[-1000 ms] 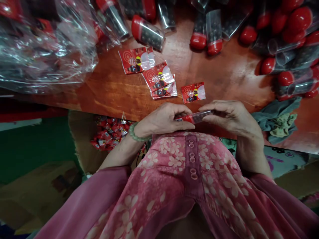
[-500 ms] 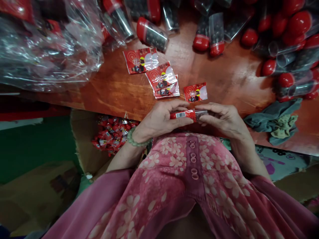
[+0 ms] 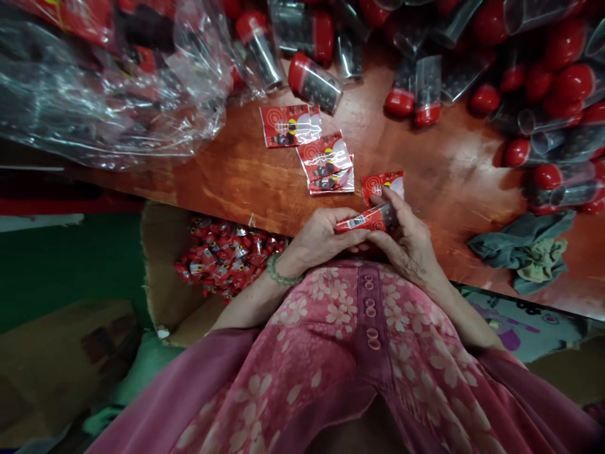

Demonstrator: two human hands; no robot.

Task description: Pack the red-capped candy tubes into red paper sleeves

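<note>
The left hand [image 3: 321, 236] is closed around the wrapped end of a small clear plastic tube with a red printed wrapper [image 3: 362, 222], and the right hand [image 3: 410, 243] pinches its other, darker end. The tube lies between the two hands, tilted a little, near the edge of the reddish-brown wooden table [image 3: 425, 161]. Just beyond the grip is one flat red printed wrapper [image 3: 371, 183] (the right fingers cover a part of it, and I cannot tell if they touch it). To the left of it and farther, several red shiny wrappers [image 3: 326, 154] lie overlapped. Well beyond the grip are many clear tubes with red rounded caps [image 3: 428, 91]. To the right of the grip rests a crumpled grey-green cloth [image 3: 510, 243].
</note>
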